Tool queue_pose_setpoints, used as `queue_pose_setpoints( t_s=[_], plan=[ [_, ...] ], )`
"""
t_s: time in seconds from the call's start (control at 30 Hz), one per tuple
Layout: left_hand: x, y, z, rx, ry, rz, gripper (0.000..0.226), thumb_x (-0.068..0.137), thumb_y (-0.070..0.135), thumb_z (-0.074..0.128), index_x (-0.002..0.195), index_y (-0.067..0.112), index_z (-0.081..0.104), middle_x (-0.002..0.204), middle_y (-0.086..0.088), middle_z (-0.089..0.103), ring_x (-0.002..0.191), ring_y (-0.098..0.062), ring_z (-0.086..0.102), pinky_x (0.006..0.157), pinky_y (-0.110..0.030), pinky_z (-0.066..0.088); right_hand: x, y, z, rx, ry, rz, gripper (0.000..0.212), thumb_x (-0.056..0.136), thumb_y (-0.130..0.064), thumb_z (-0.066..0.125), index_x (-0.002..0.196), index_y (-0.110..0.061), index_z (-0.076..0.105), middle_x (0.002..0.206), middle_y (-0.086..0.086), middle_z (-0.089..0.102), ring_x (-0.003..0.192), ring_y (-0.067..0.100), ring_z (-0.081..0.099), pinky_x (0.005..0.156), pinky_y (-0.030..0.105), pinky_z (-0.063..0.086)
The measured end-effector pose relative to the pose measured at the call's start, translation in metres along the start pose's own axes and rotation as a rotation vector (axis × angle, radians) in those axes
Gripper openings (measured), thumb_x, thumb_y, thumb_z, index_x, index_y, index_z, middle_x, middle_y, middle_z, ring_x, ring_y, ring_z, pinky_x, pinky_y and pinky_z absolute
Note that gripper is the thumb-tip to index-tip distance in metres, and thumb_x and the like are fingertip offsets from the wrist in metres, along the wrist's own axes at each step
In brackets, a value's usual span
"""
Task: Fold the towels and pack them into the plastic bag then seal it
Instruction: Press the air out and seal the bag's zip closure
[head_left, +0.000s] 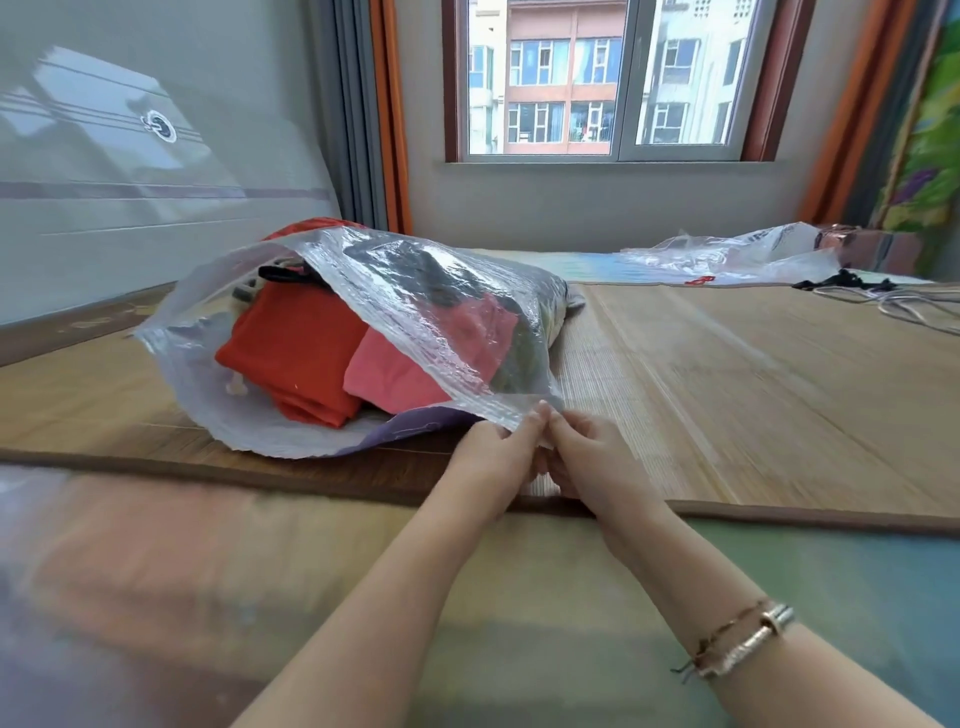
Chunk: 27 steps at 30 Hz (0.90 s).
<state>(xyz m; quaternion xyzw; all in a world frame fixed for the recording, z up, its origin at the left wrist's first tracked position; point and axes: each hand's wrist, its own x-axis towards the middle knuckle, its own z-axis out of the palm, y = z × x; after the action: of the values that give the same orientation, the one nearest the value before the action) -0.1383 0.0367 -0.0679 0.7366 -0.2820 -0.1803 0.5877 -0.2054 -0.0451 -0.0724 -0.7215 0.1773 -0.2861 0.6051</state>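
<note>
Lighting: bright, even daylight from far window (605, 78); shadows soft. Glare: sheen on plastic bag (441, 312). Quality: near foreground blurred, perhaps motion; wide-angle bending at edges.

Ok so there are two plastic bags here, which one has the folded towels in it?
The near plastic bag, whose open edge both hands pinch, left hand and right hand. Red and pink towels show inside. The far bag under the window lies flat.

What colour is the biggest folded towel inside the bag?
Bright red towel, seen in the head view.
</note>
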Motion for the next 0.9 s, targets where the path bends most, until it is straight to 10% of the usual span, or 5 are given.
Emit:
queue_pose_setpoints(
  t_s=[0.73, 0.9],
  plan=[
    [0.019, -0.005, -0.010, -0.569, 0.374, -0.021, 0.044, 0.093, 0.010, 0.049, 0.056, 0.020, 0.029, 0.043, 0.010, 0.027, 0.038, -0.007, 0.022, 0.042, -0.024, 0.021, 0.006, -0.002, -0.024, 0.431, -0.115, 0.151, 0.038, 0.101, -0.012, 0.042, 0.066, -0.020, 0.029, 0.046, -0.008, 0.019, 0.034, 0.002, 0.018, 0.032, 0.014, 0.013],
    [0.020, -0.006, -0.020, -0.581, 0.289, -0.080, 0.042, 0.094, 0.013, 0.045, 0.058, 0.022, 0.025, 0.035, 0.012, 0.021, 0.033, -0.004, 0.016, 0.046, -0.026, 0.015, -0.002, -0.005, -0.015, 0.303, -0.035, 0.077, 0.040, 0.096, -0.041, 0.049, 0.067, -0.018, 0.037, 0.044, -0.005, 0.030, 0.037, 0.007, 0.025, 0.039, 0.019, 0.020]
  ],
)
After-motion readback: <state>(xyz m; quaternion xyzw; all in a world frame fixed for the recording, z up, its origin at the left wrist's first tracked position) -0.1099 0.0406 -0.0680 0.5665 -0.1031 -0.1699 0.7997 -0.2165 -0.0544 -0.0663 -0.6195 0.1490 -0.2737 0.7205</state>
